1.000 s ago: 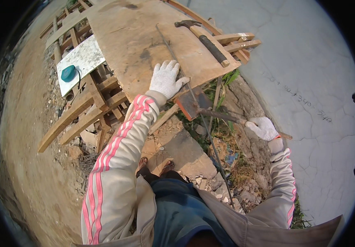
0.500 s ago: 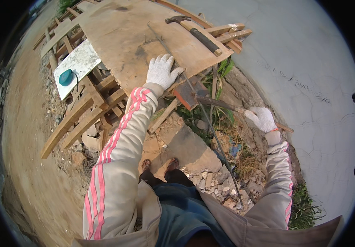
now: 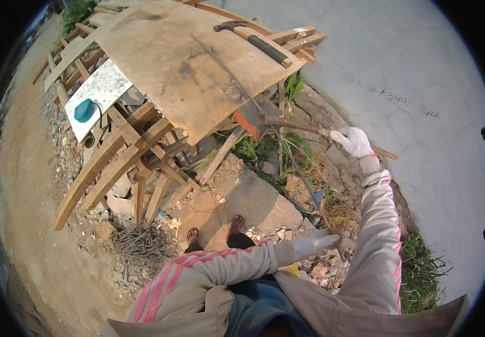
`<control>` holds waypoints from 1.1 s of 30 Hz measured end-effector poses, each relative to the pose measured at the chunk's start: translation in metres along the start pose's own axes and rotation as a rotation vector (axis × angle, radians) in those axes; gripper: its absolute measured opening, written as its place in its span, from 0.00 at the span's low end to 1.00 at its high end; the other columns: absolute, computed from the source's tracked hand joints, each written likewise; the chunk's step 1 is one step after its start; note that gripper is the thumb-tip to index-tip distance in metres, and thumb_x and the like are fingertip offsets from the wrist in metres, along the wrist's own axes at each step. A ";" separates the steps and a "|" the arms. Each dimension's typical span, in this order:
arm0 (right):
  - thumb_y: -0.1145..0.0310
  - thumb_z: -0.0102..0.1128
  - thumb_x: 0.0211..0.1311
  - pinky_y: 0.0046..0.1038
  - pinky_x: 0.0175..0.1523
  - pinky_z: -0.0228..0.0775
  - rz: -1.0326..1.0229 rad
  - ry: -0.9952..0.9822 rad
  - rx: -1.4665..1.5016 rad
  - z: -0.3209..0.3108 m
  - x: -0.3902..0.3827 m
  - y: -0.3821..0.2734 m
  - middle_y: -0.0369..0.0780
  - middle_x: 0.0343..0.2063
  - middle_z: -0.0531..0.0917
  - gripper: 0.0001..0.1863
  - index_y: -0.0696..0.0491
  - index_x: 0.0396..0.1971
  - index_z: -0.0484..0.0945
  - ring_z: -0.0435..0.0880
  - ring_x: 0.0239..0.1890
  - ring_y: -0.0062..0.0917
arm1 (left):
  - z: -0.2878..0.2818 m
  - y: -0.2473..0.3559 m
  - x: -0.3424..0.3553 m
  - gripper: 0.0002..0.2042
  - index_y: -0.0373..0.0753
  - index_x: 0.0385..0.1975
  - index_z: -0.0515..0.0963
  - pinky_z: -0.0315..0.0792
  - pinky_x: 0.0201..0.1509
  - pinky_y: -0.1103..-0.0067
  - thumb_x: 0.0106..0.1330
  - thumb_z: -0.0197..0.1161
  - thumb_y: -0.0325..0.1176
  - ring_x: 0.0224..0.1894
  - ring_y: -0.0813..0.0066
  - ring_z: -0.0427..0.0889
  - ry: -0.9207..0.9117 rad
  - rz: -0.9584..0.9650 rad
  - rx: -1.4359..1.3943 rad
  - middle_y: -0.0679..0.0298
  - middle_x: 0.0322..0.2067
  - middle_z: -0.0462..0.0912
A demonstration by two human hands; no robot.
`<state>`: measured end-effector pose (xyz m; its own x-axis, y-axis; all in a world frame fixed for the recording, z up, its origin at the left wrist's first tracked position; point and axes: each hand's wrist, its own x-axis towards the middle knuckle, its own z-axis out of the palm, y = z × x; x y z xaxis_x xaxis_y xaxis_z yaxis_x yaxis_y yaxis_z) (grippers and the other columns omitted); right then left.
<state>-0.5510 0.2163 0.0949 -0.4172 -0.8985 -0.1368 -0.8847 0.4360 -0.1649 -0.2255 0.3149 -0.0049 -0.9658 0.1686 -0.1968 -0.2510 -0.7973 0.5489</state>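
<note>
My left hand (image 3: 313, 244), gloved and blurred, is low beside the lower end of a long thin steel rod (image 3: 295, 173); I cannot make out its grip. My right hand (image 3: 354, 142), in a white glove, is closed on the bar handle (image 3: 304, 127) of a rusty, orange-edged metal tool (image 3: 248, 121) at the plywood sheet's near edge. The rod runs across the plywood sheet (image 3: 158, 56) and the tool, down to the rubble. A claw hammer (image 3: 262, 48) with a black grip lies on the sheet's right side.
A wooden frame pile (image 3: 102, 157) extends leftward, with a white board (image 3: 111, 81) and teal case (image 3: 84, 110) on it. My feet stand on broken concrete (image 3: 254, 208) among rubble, tangled wire (image 3: 138, 244) and weeds. A dirt path runs left; a cracked grey concrete surface (image 3: 433, 174) lies right.
My left hand has left the plywood and dropped down to the rod's lower end. My right hand has shifted slightly upward in view with the handle, and the scene appears a little higher.
</note>
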 end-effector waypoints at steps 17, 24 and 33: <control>0.21 0.40 0.72 0.50 0.59 0.77 0.533 0.160 0.091 0.059 -0.152 -0.152 0.55 0.44 0.90 0.47 0.51 0.47 0.92 0.88 0.52 0.54 | -0.071 0.031 -0.298 0.12 0.41 0.47 0.75 0.76 0.31 0.73 0.85 0.55 0.44 0.26 0.74 0.73 0.265 -0.021 -0.104 0.69 0.30 0.72; 0.26 0.43 0.75 0.52 0.54 0.78 0.576 0.275 -0.019 0.085 -0.191 -0.211 0.56 0.40 0.89 0.40 0.50 0.46 0.87 0.88 0.48 0.54 | -0.110 0.086 -0.378 0.11 0.40 0.47 0.75 0.73 0.25 0.75 0.81 0.59 0.41 0.21 0.78 0.73 0.381 0.017 0.216 0.69 0.27 0.73; 0.31 0.57 0.73 0.45 0.49 0.76 0.698 0.013 0.289 0.084 -0.322 -0.138 0.55 0.30 0.86 0.39 0.59 0.45 0.88 0.89 0.39 0.49 | -0.090 0.089 -0.366 0.10 0.36 0.50 0.74 0.73 0.25 0.73 0.82 0.56 0.37 0.21 0.74 0.75 0.319 -0.005 0.249 0.66 0.26 0.74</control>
<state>-0.2772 0.4504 0.0800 -0.8649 -0.4082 -0.2920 -0.3248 0.8988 -0.2945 0.1115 0.1300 0.0428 -0.9060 -0.0474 -0.4207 -0.3014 -0.6255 0.7196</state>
